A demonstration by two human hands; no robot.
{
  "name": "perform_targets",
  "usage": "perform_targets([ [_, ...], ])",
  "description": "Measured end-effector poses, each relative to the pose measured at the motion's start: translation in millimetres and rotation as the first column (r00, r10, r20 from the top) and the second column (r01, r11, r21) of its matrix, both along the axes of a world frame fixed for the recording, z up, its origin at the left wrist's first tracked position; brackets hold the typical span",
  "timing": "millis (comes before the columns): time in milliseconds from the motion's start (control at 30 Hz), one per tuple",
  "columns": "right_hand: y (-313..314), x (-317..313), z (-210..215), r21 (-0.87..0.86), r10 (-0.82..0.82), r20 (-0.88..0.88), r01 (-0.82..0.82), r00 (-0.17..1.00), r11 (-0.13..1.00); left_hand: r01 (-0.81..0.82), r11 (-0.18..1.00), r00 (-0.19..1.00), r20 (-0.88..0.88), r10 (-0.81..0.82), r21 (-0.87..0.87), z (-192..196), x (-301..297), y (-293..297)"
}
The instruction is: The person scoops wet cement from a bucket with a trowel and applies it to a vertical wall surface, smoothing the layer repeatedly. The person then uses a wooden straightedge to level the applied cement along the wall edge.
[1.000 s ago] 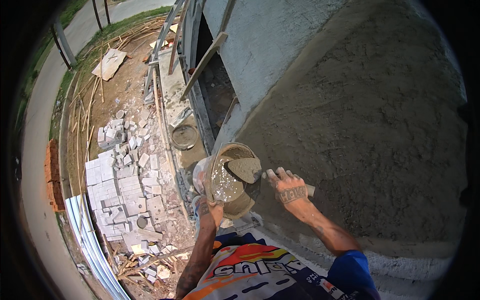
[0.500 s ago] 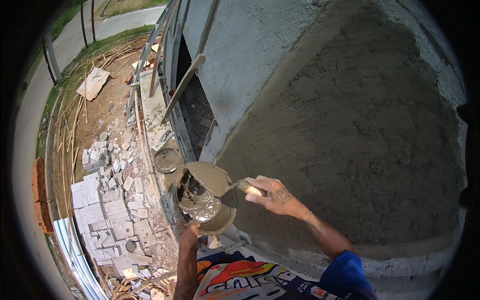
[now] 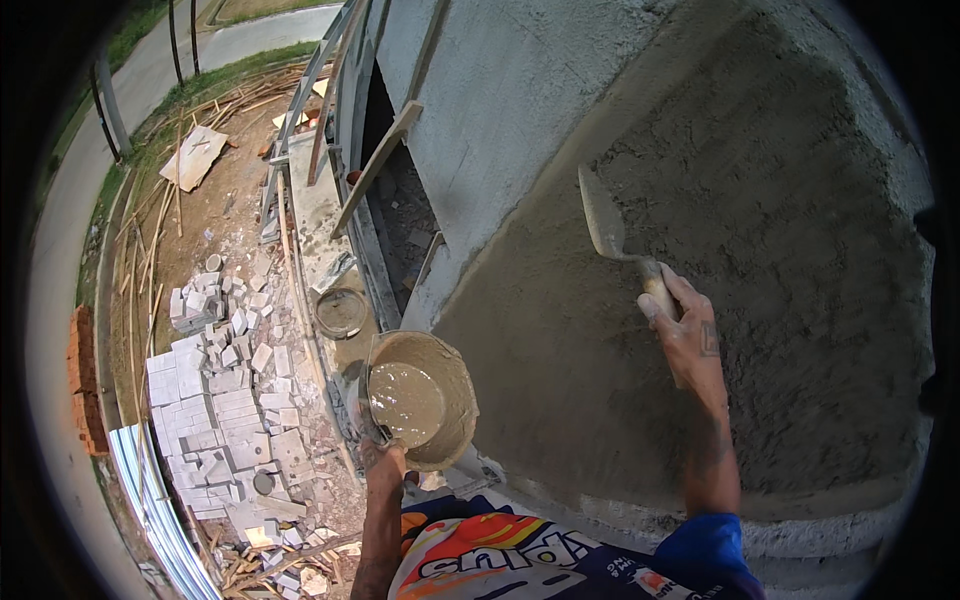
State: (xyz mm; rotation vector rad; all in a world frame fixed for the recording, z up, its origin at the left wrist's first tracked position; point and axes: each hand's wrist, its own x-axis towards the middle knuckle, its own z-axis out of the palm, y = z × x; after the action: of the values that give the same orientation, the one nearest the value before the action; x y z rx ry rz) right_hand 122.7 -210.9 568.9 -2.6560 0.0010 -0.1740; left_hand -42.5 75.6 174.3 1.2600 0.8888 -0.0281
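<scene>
In my right hand (image 3: pixel 687 330) is a trowel (image 3: pixel 603 215), its fingers wrapped round the handle and its blade pointing up and left. The blade stands over the dark, wet mortar coat (image 3: pixel 560 350) on the wall; I cannot tell whether it touches. My left hand (image 3: pixel 384 462) grips the near rim of a mortar-caked bucket (image 3: pixel 452 385), low and left of the trowel. Wet grey mortar (image 3: pixel 405 400) lies glistening inside the bucket.
Paler, drier wall (image 3: pixel 510 130) borders the wet coat. A round pan (image 3: pixel 341 313) sits on the ledge beyond the bucket, near a leaning wooden board (image 3: pixel 378 168). Far below at left lie pale blocks (image 3: pixel 205 425), orange bricks (image 3: pixel 85 380) and metal sheets (image 3: pixel 160 505).
My right hand has carried the trowel from over the bucket up and right to the wall. Mortar that was on its blade no longer shows. The left hand still grips the bucket.
</scene>
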Motion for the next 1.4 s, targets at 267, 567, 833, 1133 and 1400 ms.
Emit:
perform_targets([
  [267, 48, -63, -226, -0.530, 0.386, -0.469, -0.602, 0.795, 0.597, 0.328, 0.892, 0.938, 0.003, -0.346, 0.312, 45, 9, -11],
  [567, 3, -74, -171, 0.261, 0.449, -0.322, -0.379, 0.833, 0.888, 0.224, 0.969, 0.964, -0.124, -0.235, -0.100, 113, 23, -13],
  [833, -47, -50, -9, 0.575, -0.100, -0.242, 0.226, 0.965, 0.786, 0.224, 0.975, 0.967, -0.122, -0.223, -0.008, 75, 5, -20],
  [1133, -29, -114, -46, -0.005, 0.127, -0.038, -0.128, 0.991, 0.992, 0.294, 0.954, 0.955, -0.058, -0.291, 0.060, 47, -14, -34],
  [1400, 10, -124, -243, -0.076, 0.314, -0.489, -0.398, 0.814, 0.914, 0.386, 0.922, 0.918, 0.085, -0.388, 0.037, 77, -17, -37],
])
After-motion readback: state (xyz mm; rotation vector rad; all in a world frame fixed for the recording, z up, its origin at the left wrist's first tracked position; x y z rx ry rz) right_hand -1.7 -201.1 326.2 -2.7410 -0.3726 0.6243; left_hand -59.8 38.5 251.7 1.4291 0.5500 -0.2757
